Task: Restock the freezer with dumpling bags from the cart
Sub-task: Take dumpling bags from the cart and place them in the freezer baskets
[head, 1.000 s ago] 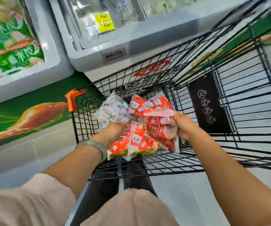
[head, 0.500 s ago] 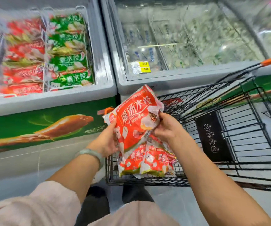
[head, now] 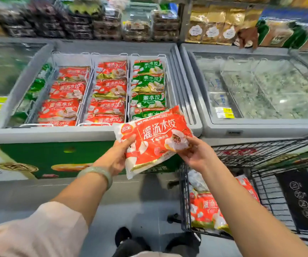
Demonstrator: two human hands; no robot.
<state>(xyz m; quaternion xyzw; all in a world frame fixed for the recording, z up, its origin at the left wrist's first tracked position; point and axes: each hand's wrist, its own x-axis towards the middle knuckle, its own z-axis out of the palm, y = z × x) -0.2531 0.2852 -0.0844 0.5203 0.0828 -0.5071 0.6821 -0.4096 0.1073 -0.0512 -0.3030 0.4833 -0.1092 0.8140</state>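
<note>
Gripping its ends, the left hand and right hand had raised the dumpling bag from the cart below to the freezer ahead, ready for placing.

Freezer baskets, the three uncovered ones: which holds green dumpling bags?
The rightmost basket, just behind the red dumpling bag being held; the other two baskets hold red bags.

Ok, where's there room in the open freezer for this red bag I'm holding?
Crowded nearly everywhere: the red rows and the green row fill their baskets. The barest patch is at the far end of the left basket, between its last red bag and the back wall. The freezer's grey front rim is also bare.
</note>
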